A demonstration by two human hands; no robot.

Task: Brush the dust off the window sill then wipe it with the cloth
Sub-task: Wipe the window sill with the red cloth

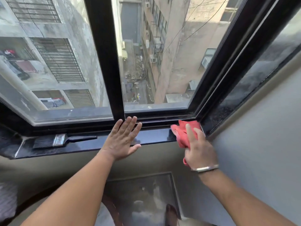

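The glossy black window sill runs across the view below the black-framed window. A red cloth is pressed onto the sill's right end near the corner, and my right hand grips it, with a metal bangle on that wrist. My left hand lies flat on the middle of the sill, fingers spread, holding nothing. A black paintbrush with a metal ferrule lies on the sill's left part, bristles pointing left, apart from both hands.
The window's black centre post rises just behind my left hand. A grey wall closes the right side beside the cloth. A dusty dark ledge continues at far left. Below the sill the floor shows.
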